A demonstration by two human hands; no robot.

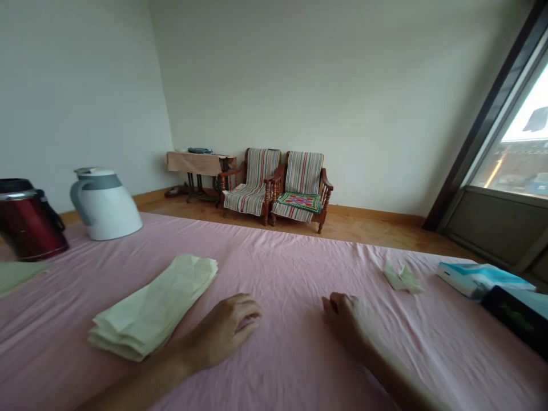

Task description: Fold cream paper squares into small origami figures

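Note:
My left hand (225, 331) rests on the pink cloth (291, 354) with its fingers loosely curled and nothing in them. A stack of pale yellow-green folded paper sheets (156, 305) lies just left of it. My right hand (349, 322) lies on the cloth a short way to the right, slightly blurred, fingers bent downward and holding nothing. A small folded piece of the same paper (402, 278) sits further right, beyond my right hand.
A white jug kettle (105, 204) and a dark red kettle (28, 225) stand at the far left. A light blue box (477, 278) and a dark box (518, 319) lie at the right edge. Two striped wooden chairs (278, 185) and a small table (199, 162) stand against the far wall.

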